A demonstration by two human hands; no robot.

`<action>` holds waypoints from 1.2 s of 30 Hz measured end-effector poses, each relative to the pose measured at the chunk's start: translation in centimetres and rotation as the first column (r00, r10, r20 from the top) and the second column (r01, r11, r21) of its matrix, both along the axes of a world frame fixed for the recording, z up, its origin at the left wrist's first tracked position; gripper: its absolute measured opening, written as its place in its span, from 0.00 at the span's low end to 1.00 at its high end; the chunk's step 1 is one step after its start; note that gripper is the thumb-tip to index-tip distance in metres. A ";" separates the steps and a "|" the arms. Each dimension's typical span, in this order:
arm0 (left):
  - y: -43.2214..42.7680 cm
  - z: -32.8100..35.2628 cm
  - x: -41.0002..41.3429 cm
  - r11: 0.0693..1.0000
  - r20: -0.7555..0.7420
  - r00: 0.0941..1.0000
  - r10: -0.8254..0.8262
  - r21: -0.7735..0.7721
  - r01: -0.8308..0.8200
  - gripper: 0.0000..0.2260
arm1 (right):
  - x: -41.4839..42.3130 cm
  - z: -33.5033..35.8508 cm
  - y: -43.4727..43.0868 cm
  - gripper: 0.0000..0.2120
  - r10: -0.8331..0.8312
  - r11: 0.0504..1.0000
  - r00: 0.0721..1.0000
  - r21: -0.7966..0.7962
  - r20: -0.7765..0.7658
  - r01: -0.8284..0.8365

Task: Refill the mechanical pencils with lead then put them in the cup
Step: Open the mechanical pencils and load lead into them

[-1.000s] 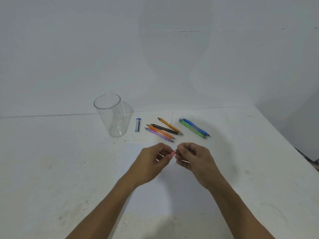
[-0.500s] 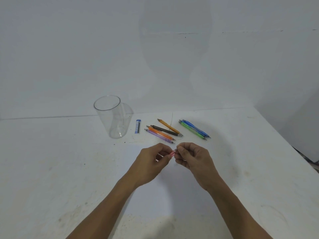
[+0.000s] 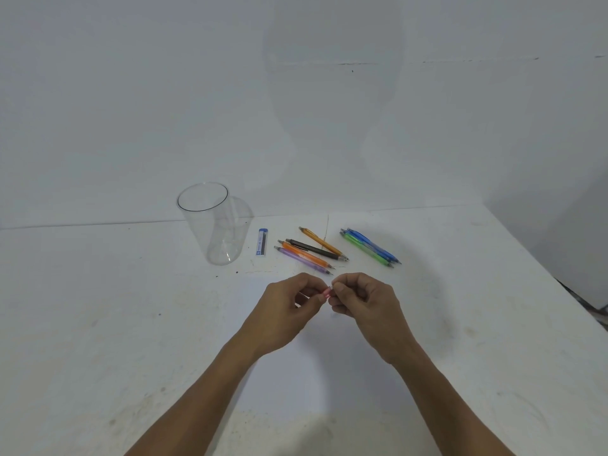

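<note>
My left hand (image 3: 283, 312) pinches a pink mechanical pencil (image 3: 326, 293), only its end showing between the fingers. My right hand (image 3: 365, 306) pinches a small piece at that same end, fingertips meeting the left hand's. A clear plastic cup (image 3: 210, 225) stands upright at the back left, with nothing in it. A blue lead tube (image 3: 261, 242) lies just right of the cup. Several pencils lie beyond my hands: purple (image 3: 302, 260), orange (image 3: 304, 253), black (image 3: 314, 249), yellow-orange (image 3: 319, 241), and a green (image 3: 367, 249) and blue (image 3: 373, 245) pair further right.
The white table (image 3: 98, 324) runs to a back edge against a white wall and a right edge that slants off at the far right. Small dark specks dot the surface near the cup.
Both hands have stayed nearly in place, shifting slightly away from me while keeping their pinch on the pink pencil's end.
</note>
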State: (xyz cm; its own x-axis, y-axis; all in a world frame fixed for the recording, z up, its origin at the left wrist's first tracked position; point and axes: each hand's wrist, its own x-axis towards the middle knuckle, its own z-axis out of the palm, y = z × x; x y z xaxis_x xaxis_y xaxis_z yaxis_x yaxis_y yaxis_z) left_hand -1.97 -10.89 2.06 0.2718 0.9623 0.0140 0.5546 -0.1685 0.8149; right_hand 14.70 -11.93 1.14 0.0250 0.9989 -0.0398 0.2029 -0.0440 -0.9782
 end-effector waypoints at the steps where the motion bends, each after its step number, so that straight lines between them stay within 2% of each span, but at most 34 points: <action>1: 0.0 0.0 0.0 1.000 0.000 1.000 0.002 -0.001 -0.002 0.09 | 0.0 0.0 0.1 0.04 0.002 1.000 1.000 0.007 0.007 -0.002; 6: 0.2 -0.3 0.0 1.000 -0.018 1.000 0.006 -0.002 -0.006 0.09 | 0.6 -0.1 0.6 0.05 0.017 1.000 0.997 -0.019 0.074 -0.015; 9: 0.1 -0.5 -0.2 1.000 -0.050 0.999 0.010 -0.002 -0.010 0.10 | 1.2 -0.5 1.0 0.09 -0.026 0.999 0.979 -0.021 0.203 0.031; 11: 0.1 -0.8 -0.4 1.000 -0.072 0.997 0.014 0.009 -0.013 0.09 | 1.6 -0.6 1.1 0.10 -0.017 1.000 0.925 0.006 0.379 0.016; 14: 0.0 -1.3 -0.7 1.000 -0.108 0.994 0.022 0.000 -0.022 0.10 | 1.9 -0.5 0.9 0.13 0.096 0.995 0.782 -0.035 0.617 -0.094; 17: 0.0 -1.5 -0.8 1.000 -0.117 0.993 0.028 -0.009 -0.029 0.11 | 1.5 -0.5 0.8 0.15 0.215 0.976 0.676 -0.137 0.705 -0.167; 21: -0.2 -1.2 -0.7 0.999 -0.097 0.995 0.028 -0.018 -0.030 0.10 | 1.1 -0.7 0.6 0.12 0.232 0.971 0.599 -0.148 0.767 -0.187; 23: -0.3 -1.0 -0.6 0.999 -0.082 0.996 0.026 -0.025 -0.028 0.11 | 1.1 -0.8 0.7 0.11 0.217 0.975 0.639 -0.129 0.738 -0.182; 24: -0.3 -0.9 -0.6 0.999 -0.074 0.997 0.025 -0.034 -0.028 0.11 | 1.2 -0.7 0.7 0.09 0.192 0.981 0.706 -0.108 0.682 -0.162; 26: -0.2 -0.9 -0.7 0.999 -0.061 0.998 0.022 -0.045 -0.024 0.12 | 1.4 -0.4 0.8 0.07 0.117 0.993 0.859 -0.071 0.499 -0.094; 28: -0.2 -0.8 -0.7 0.998 -0.048 0.999 0.023 -0.057 -0.025 0.14 | 1.5 0.2 0.8 0.07 0.071 0.996 0.943 -0.080 0.325 -0.048; 31: -0.1 -0.8 -0.5 0.998 -0.035 0.999 0.018 -0.067 -0.020 0.14 | 1.5 0.9 0.8 0.07 0.053 0.995 0.986 -0.097 0.156 -0.038; 36: -0.1 -0.4 -0.2 0.997 -0.012 1.000 0.017 -0.070 -0.018 0.12 | 1.4 1.1 0.7 0.07 0.047 0.994 0.997 -0.102 0.065 -0.040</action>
